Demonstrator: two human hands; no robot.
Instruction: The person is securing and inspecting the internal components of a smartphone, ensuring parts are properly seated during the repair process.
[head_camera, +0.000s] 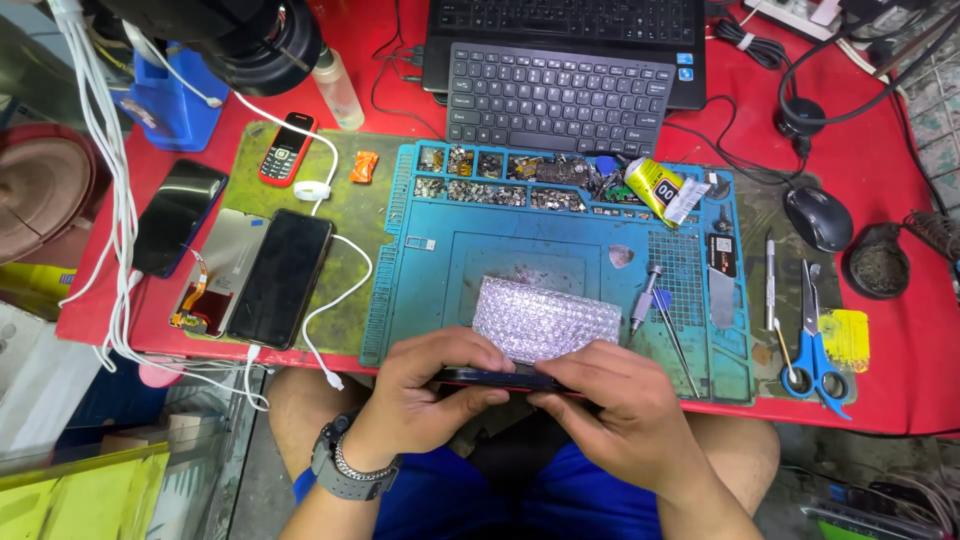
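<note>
Your left hand (425, 385) and right hand (615, 395) both grasp a dark phone (497, 379) edge-on, held level just off the near edge of the red table (900, 200), above your lap. Left thumb lies along the top face; left fingers curl under. Right fingers press over the phone's right end, so that end is hidden. A grey watch (345, 472) and a chain bracelet sit on your left wrist. Just beyond the phone, a piece of bubble wrap (545, 318) lies on the blue repair mat (560, 240), touching or nearly touching your knuckles; contact cannot be told. Right of the wrap: a screwdriver (645, 298) and a thin probe, lying on the mat. Mat's far compartments hold small screws and parts, with a yellow glue tube (660, 190) at their right end. Blue-handled scissors (815, 345) lie off the mat to the right, a black mouse (818, 218) beyond them. Left of the mat: a black smartphone (282, 277) face up with a white cable (335, 300) running beside it, a small red keypad phone (287, 148) further back. A black keyboard (555, 98) rests at the far edge.
</note>
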